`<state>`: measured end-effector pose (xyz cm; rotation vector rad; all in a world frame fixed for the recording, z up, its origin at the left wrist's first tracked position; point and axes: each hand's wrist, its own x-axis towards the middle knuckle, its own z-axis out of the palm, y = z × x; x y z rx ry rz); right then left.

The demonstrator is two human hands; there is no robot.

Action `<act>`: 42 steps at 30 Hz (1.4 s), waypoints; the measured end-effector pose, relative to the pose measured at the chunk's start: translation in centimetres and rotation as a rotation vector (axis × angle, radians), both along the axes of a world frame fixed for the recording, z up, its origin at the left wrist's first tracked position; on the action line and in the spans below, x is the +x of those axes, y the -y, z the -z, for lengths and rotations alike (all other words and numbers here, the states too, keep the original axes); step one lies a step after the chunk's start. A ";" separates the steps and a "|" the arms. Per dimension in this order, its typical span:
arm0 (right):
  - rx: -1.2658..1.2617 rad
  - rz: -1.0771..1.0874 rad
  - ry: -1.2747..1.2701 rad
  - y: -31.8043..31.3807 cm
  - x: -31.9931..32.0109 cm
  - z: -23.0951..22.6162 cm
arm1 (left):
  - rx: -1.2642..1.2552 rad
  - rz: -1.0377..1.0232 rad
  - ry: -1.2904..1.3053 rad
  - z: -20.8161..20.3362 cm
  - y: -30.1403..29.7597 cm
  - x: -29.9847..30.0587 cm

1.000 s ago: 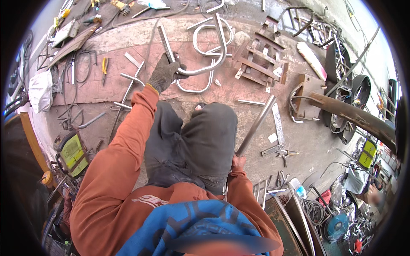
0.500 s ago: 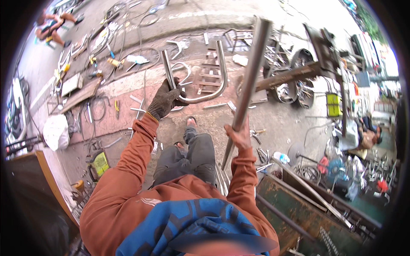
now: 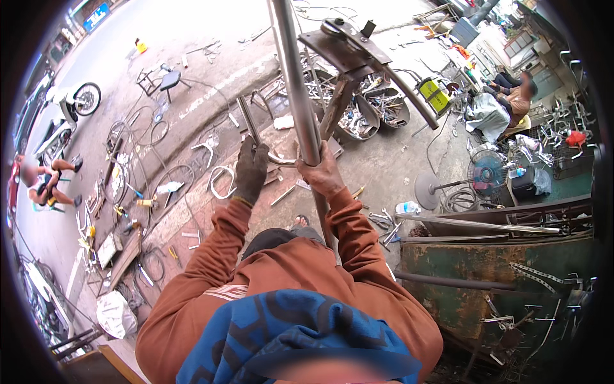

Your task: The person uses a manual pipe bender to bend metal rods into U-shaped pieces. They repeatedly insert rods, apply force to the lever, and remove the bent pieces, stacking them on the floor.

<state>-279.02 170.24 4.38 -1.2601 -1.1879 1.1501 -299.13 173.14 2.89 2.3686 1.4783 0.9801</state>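
Observation:
My left hand [image 3: 251,171], in a dark knitted glove, holds a shiny bent metal tube [image 3: 248,120]. One leg of this tube points away from me; its curve runs right, and the rest is hidden behind a long pipe. My bare right hand [image 3: 322,173] is wrapped round that long straight steel pipe [image 3: 294,70], which stretches from the far edge back toward my lap. The two hands are close together, in front of my chest. Just beyond the right hand stands a metal stand with a flat plate on top [image 3: 342,51].
Scrap-filled round containers [image 3: 358,121] sit beyond the stand. A fan [image 3: 483,169] and a rusty green metal bench [image 3: 448,262] are on my right. Cables and hand tools [image 3: 147,201] lie on the left ground. One person [image 3: 48,182] sits far left, another [image 3: 518,102] far right.
My view has turned to the right. The left hand with the bent tube has come nearer the long pipe, which now stands across part of the tube. Both hands keep their hold.

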 end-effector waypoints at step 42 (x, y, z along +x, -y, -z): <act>0.097 0.516 -0.484 -23.2 1.5 1.7 | -0.704 0.180 1.056 2.4 -35.6 1.0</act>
